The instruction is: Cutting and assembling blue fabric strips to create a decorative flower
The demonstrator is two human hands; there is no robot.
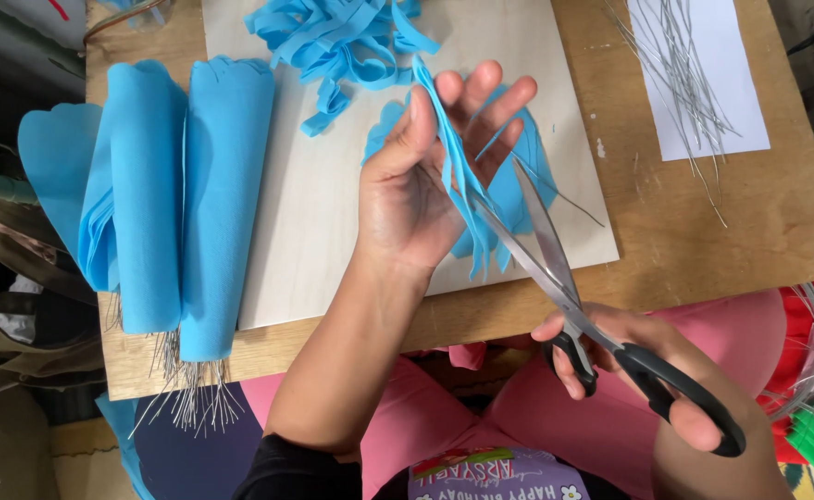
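My left hand [421, 176] is raised palm-up over a pale wooden board [310, 204] and pinches a thin stack of blue felt pieces [458, 167] between thumb and fingers. My right hand [652, 370] grips black-handled scissors [555, 268] near the table's front edge. The blades are spread and point up-left into the lower part of the felt stack. More blue felt pieces [518, 185] lie on the board under my left hand.
Two rolled bundles of blue felt [180, 194] with thin wires sticking out below lie at the left. A heap of blue felt strips [342, 42] sits at the board's far edge. Grey wires lie on a white sheet [698, 79] at the back right.
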